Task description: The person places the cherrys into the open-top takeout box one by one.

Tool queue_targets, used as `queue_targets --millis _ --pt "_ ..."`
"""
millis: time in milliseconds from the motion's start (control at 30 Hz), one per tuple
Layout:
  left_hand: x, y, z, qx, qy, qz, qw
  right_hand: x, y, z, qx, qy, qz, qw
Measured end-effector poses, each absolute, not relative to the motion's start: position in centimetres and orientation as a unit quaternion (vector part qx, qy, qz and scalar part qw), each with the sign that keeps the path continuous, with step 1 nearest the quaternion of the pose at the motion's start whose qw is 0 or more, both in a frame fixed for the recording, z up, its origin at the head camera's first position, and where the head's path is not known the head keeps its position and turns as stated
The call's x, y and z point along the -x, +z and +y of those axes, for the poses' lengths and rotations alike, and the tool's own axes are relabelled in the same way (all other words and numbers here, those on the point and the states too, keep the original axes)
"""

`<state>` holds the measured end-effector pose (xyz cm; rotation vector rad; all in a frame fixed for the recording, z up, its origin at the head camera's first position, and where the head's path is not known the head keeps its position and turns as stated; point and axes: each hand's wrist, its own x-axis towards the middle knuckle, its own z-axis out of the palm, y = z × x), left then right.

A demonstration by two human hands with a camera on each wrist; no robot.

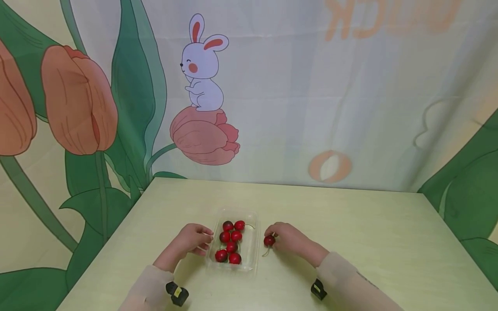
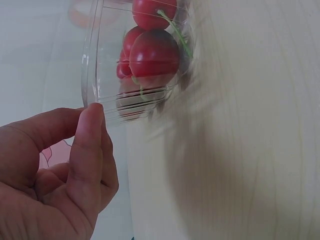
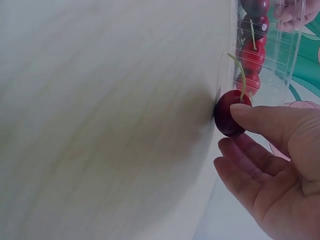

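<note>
A clear plastic box (image 1: 250, 250) stands on the table, with several dark red cherries (image 1: 231, 247) inside, some with green stems. On the box's left side, my left hand (image 1: 192, 239) pinches the rim between thumb and finger, as the left wrist view shows at the rim (image 2: 90, 75). Just right of the box, my right hand (image 1: 288, 237) holds a single cherry (image 3: 230, 116) by its sides, the thumb lying over it. That cherry's stem (image 3: 243, 75) sticks out towards the box. The fingers behind the cherry are partly hidden.
The pale wooden table (image 1: 369, 242) extends to both sides and behind the box. A printed curtain (image 1: 280, 95) with tulips and a rabbit hangs along the table's far edge. Black wrist straps (image 1: 177, 293) sit by both sleeves.
</note>
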<state>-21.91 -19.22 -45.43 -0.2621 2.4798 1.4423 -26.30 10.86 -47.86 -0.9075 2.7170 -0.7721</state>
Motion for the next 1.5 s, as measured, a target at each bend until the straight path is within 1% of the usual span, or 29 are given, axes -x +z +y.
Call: queue_targets --millis 267,467,633,1033,1500 --pt "22.0 -45.5 -19.4 0.085 0.502 0.851 0.130 26.4 -48.1 10.8 0.315 -0.257 0.911 0.076" --pt "21.8 -45.4 -19.3 0.084 0.506 0.848 0.131 26.3 -48.1 10.9 0.312 -0.258 0.911 0.077" --pt "21.8 -45.4 -19.2 0.081 0.510 0.847 0.130 26.1 -47.7 11.1 0.312 -0.264 0.909 0.081" --pt "21.9 -45.7 -19.3 0.087 0.506 0.848 0.128 25.9 -46.8 11.7 0.339 -0.253 0.903 0.071" --pt "21.9 -45.7 -19.3 0.089 0.507 0.848 0.126 25.6 -44.6 12.2 0.372 -0.236 0.897 0.030"
